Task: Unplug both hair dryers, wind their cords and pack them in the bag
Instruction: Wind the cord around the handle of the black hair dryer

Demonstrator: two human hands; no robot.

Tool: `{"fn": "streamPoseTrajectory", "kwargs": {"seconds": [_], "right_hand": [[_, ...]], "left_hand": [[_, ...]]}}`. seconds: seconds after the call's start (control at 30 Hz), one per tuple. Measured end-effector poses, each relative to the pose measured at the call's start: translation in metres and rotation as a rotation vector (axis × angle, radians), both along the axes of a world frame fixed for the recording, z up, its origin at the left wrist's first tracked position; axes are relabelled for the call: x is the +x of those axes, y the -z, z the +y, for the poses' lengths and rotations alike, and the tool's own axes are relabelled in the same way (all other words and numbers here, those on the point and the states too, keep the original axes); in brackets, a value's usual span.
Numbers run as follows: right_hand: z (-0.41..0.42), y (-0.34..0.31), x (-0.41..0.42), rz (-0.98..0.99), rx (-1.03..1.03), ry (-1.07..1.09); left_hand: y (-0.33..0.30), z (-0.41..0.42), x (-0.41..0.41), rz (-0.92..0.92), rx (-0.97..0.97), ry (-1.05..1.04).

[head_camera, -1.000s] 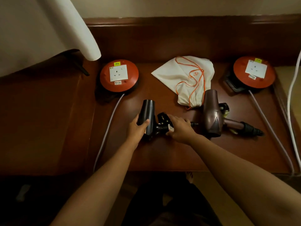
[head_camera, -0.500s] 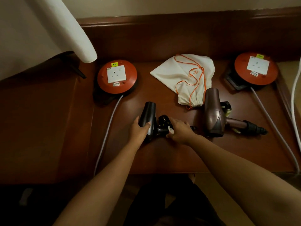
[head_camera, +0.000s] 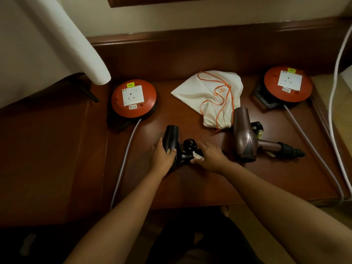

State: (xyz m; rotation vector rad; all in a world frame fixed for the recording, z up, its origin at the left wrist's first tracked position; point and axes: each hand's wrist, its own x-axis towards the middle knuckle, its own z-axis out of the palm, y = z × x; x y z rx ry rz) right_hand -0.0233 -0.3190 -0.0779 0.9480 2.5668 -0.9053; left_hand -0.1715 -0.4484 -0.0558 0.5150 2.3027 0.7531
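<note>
While left hand point(head_camera: 162, 156) grips black dryer point(head_camera: 171, 139), right hand point(head_camera: 210, 156) holds handle.

Bare forearms point(head_camera: 122, 212); dark trousers point(head_camera: 200, 242)

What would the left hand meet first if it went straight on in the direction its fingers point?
The left hand already holds the black hair dryer. Beyond its barrel, probably bare table, between the left socket reel and the bag.

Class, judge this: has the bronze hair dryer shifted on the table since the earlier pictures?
No. The bronze hair dryer keeps its place beside the white bag; only the camera moved.
</note>
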Motion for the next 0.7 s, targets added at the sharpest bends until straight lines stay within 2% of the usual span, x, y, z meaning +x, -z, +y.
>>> {"fn": "streamPoseTrajectory", "kwargs": {"seconds": [0.17, 0.47, 0.7], "right_hand": [[0.010, -0.024, 0.010, 0.046, 0.072, 0.077], [0.055, -0.057, 0.042, 0.069, 0.204, 0.189], [0.101, -0.053, 0.047, 0.026, 0.245, 0.143]], "left_hand": [[-0.017, 0.020, 0.008, 0.146, 0.003, 0.148], [-0.032, 0.079, 0.033, 0.135, 0.082, 0.390], [-0.020, 0.125, 0.048, 0.174, 0.043, 0.536]]}}
